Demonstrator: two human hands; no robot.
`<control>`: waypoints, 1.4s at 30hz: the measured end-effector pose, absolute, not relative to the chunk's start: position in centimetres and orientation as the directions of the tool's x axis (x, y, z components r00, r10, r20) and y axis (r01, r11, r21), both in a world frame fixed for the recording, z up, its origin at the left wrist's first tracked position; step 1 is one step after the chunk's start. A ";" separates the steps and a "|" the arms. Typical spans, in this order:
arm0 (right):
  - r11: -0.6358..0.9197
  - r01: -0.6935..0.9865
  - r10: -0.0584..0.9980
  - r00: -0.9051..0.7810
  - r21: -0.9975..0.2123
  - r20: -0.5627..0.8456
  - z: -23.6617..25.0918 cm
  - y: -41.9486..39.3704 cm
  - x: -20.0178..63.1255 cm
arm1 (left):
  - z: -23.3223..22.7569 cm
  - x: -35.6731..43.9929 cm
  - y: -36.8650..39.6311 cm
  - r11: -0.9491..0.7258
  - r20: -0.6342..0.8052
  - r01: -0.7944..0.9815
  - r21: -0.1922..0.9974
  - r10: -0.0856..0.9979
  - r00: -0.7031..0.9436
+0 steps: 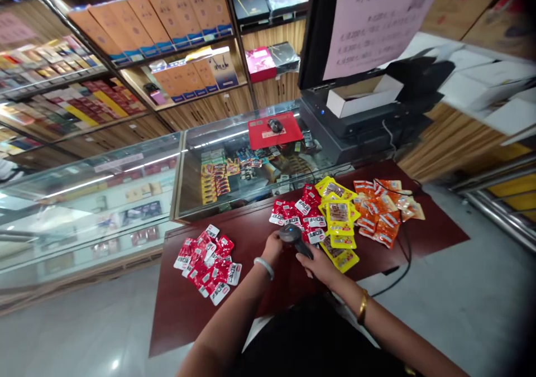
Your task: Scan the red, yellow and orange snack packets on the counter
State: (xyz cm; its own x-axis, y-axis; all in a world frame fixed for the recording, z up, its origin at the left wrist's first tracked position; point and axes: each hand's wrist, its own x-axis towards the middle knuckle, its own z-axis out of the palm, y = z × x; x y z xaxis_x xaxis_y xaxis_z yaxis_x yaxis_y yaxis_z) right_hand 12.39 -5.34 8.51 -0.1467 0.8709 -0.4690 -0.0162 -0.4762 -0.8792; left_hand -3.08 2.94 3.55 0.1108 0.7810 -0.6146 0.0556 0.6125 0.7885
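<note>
My right hand [321, 263] is wrapped round the handle of a dark handheld barcode scanner [290, 232], whose head points away to the left. My left hand [273, 248] is beside the scanner head with its fingers curled; what they hold, if anything, is hidden. Just beyond both hands lies a heap of red-and-white snack packets [313, 220]. Yellow snack packets [338, 212] are stacked right of it, and orange packets [379, 212] lie farther right. Another red-and-white packet pile [205, 262] is spread out at the left.
The packets lie on a dark red tabletop [251, 243]. Behind it stands a glass display case [182, 170] bearing a red mat [257, 134] and a computer mouse [275, 125]. A monitor [312, 36] with a paper notice rises at right. A black cable [408, 254] hangs over the table edge.
</note>
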 end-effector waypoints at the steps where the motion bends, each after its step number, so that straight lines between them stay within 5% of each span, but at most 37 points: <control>1: -0.471 -0.024 0.876 -0.130 -0.882 -0.464 8.4 -5.0 12.9 | 3.5 -2.4 3.5 0.611 -0.613 0.056 0.790 0.782 0.110; 10: -0.463 -0.043 0.886 -0.060 -0.885 -0.460 8.3 -0.4 16.0 | 1.5 0.0 7.8 0.511 -0.486 0.415 0.753 0.857 -0.173; 17: -0.483 -0.037 0.875 -0.063 -0.875 -0.481 8.4 0.9 16.5 | 1.8 1.2 8.3 0.451 -0.458 0.629 0.633 0.873 -0.166; 27: -0.494 0.025 0.862 -0.117 -0.869 -0.493 7.6 -0.3 15.1 | -0.1 -4.5 5.5 0.427 -0.440 0.195 0.883 0.897 0.027; 42: -0.422 0.142 0.759 -0.485 -0.895 -0.435 9.8 -1.7 1.1 | 2.3 -19.0 -4.9 0.477 -0.438 0.132 0.869 0.865 -0.245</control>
State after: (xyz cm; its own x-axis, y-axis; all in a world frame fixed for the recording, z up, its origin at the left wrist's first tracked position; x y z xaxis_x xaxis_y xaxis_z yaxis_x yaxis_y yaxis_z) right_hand 1.15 -1.70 9.77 -0.4853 0.7585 -0.4349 0.1420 -0.4224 -0.8952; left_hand -19.01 -4.94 2.27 -0.2453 0.8650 -0.4378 0.1322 0.4772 0.8688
